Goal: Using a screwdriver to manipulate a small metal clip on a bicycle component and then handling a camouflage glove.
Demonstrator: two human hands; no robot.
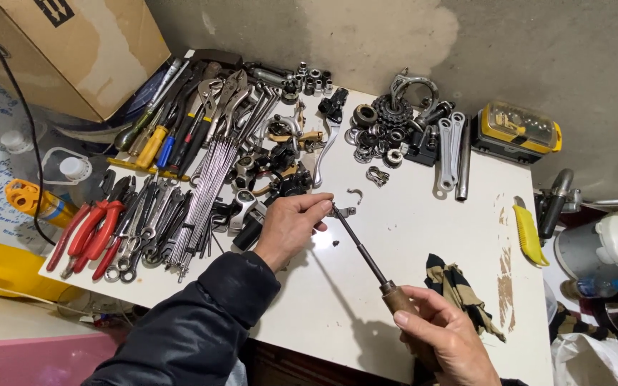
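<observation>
Your right hand (446, 336) is closed around the brown wooden handle of a screwdriver (366, 259). Its long dark shaft goes up and to the left, toward your left hand (291, 227). The tip ends at a small metal part (342, 211), which your left hand pinches between thumb and fingers and keeps on the white table (395, 214). So the part lies just at your left fingertips and well apart from your right hand. A tiny dark piece (336, 244) lies on the table just below your left hand. A striped cloth (459, 289) lies just above your right hand. Beyond your left hand there are brake levers (280, 168), and to its left a bundle of spokes (205, 193) and red pliers (91, 232).
</observation>
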